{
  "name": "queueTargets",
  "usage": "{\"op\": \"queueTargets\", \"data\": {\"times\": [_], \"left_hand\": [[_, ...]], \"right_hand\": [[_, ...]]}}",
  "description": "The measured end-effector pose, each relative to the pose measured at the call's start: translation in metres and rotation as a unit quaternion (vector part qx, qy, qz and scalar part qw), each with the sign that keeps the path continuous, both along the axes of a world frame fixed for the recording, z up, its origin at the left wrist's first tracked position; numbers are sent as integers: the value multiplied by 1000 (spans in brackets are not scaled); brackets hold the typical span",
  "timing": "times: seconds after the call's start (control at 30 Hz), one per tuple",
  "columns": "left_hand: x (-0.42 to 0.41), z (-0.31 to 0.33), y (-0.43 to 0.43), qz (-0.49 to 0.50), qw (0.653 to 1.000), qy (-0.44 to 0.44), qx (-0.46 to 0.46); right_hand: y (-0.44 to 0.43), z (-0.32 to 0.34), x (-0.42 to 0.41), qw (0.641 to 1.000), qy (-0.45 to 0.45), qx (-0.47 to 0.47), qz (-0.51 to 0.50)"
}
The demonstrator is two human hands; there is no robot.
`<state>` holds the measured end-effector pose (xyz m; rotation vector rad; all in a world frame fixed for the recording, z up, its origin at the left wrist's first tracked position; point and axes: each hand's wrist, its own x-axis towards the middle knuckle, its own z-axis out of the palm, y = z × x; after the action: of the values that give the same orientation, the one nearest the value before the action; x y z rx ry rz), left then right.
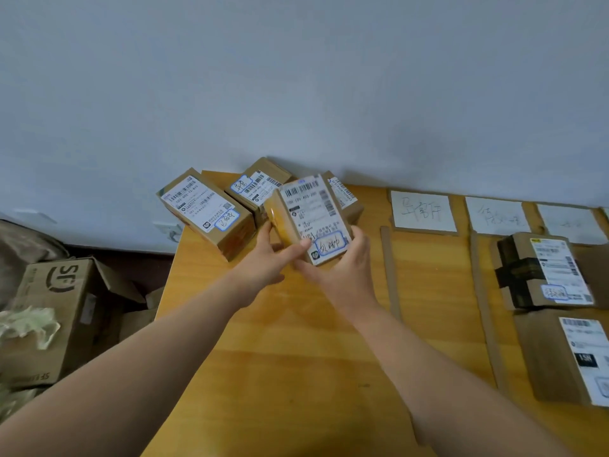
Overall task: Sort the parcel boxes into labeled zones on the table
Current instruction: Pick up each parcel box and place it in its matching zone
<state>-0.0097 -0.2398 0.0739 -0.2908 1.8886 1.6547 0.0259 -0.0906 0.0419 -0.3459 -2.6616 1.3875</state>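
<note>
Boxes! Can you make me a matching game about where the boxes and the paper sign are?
1. held parcel
2. black-taped box
3. SF box
4. leftmost zone sign

A. off the table, on the left
B. gripped by left hand and right hand
C. on the table, far right
D. flat on the table by the wall

Pairs: 1-B, 2-C, 3-A, 4-D.

Your forearms stretch forward and converge. Your left hand grips the parcel box on its left; your right hand clasps its near end.
</note>
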Motion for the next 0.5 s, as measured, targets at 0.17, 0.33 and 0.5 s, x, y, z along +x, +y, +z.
{"op": "queueTargets", "data": {"times": [0.17,0.33,0.5], "left_hand": [[1,16,25,84,989,34,116],[3,35,23,91,981,81,154],[9,55,16,36,982,127,136]], "right_hand": [[10,30,7,996,89,8,-5],[38,54,16,994,68,-47,70],[55,73,18,988,61,-140,35]]}}
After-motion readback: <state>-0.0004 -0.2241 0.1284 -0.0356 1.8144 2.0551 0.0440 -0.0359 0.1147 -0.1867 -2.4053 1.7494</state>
